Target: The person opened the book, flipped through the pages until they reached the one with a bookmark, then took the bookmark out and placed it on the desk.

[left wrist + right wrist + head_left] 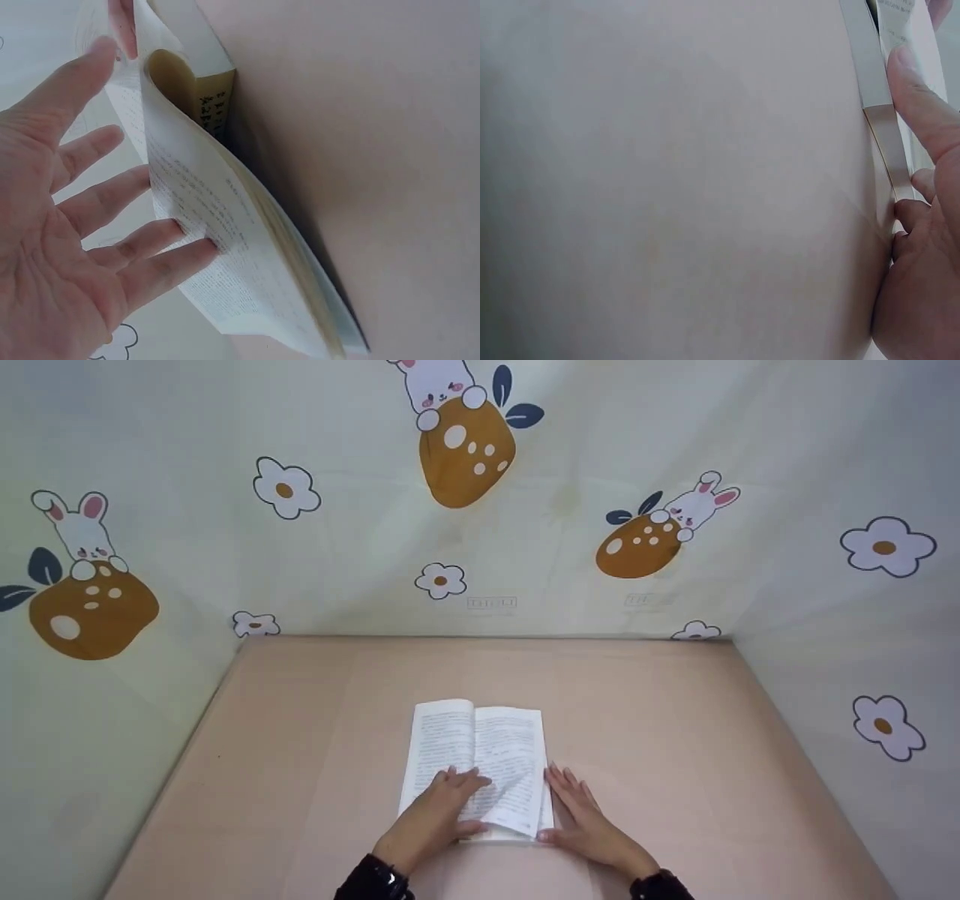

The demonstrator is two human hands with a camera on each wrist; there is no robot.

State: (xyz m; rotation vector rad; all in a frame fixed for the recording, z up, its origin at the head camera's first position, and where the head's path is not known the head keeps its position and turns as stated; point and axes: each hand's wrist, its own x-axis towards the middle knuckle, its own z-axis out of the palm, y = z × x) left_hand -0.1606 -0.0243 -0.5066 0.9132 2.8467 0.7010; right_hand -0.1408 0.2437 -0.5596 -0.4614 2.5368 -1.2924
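A paperback book (pixel 442 735) lies spread wide on the table, its pages covered in small print. One right-hand leaf (pixel 521 802) bends up at its lower part, showing a diagonal crease of light. My left hand (pixel 439 806) is over the lower middle of the book, fingers spread, the fingertips at the printed page (pixel 199 195) in the left wrist view. At the book's right edge is my right hand (pixel 589 829), its fingers along the side and its thumb by the leaf's lower corner. The right wrist view shows that thumb (pixel 922 105) extended against the book's edge.
The book rests on a pinkish-beige tabletop (pixel 300 735). Pale cloth walls (pixel 352 540) with printed rabbits and flowers stand behind the table and along both sides. Dark sleeves (pixel 373 879) cover both wrists.
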